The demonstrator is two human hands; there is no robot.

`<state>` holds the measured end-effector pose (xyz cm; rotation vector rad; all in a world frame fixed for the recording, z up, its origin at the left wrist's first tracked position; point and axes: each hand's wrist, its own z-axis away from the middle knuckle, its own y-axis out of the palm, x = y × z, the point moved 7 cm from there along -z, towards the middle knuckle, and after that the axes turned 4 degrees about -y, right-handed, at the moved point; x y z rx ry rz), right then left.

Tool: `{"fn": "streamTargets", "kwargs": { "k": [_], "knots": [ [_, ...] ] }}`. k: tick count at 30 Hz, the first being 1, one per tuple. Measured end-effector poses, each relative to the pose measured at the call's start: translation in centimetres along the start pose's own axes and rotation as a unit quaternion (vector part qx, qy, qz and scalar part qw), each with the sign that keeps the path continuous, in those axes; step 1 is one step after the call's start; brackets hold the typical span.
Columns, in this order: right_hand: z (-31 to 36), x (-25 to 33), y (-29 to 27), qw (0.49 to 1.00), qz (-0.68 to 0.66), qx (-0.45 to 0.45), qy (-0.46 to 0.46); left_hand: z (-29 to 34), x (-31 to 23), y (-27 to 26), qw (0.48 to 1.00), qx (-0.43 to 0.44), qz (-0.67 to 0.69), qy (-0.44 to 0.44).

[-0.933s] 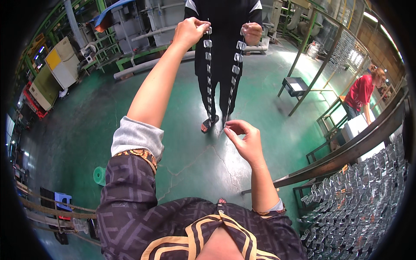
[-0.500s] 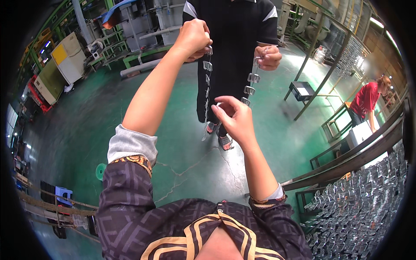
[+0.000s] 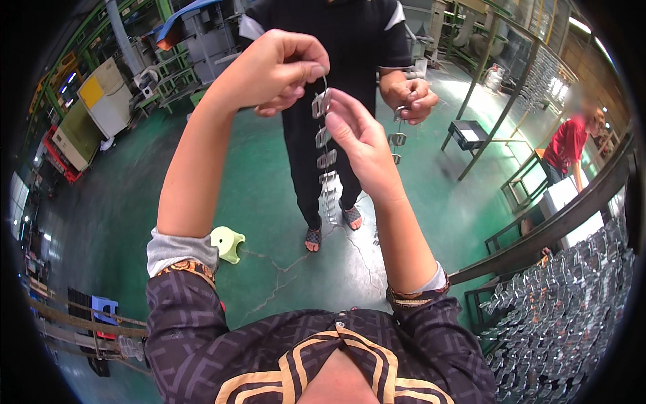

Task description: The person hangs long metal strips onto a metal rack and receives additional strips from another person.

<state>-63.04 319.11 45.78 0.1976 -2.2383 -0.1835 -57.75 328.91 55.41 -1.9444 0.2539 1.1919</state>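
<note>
My left hand [image 3: 288, 73], raised high, pinches the top of a thin wire strand. Down it hang several small metal clips [image 3: 327, 159], bent pieces with openings, one below another. Just below, my right hand [image 3: 363, 145] has its thumb and fingertips at the edge of an upper clip [image 3: 319, 106], seemingly gripping it; part of the contact is hidden. A person in black [image 3: 330, 60] stands facing me. That person's hand [image 3: 409, 99], on the right, holds a second strand with similar clips [image 3: 397, 140].
A pale green stool [image 3: 227, 244] stands on the green floor by my left forearm. Many metal pieces [image 3: 558, 316] hang in rows at lower right, beside a dark rail [image 3: 525, 252]. Farther right, a person in red [image 3: 564, 145] bends over a table.
My right hand has risen to the upper clips. My left hand has shifted slightly left. The person facing me has moved left, their visible hand slightly lower. The pale stool has come into view.
</note>
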Motion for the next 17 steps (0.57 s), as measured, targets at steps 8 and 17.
{"fn": "streamTargets", "kwargs": {
  "k": [8, 17],
  "knots": [
    [3.4, -0.9, -0.9, 0.985, -0.046, 0.100, 0.134, 2.3, -1.0, 5.2, 0.987, 0.086, -0.015, 0.137],
    [7.9, 3.3, -3.7, 0.998, 0.041, 0.025, 0.034, -1.7, -0.3, 7.3, 0.977, -0.017, 0.032, 0.209]
  ]
}}
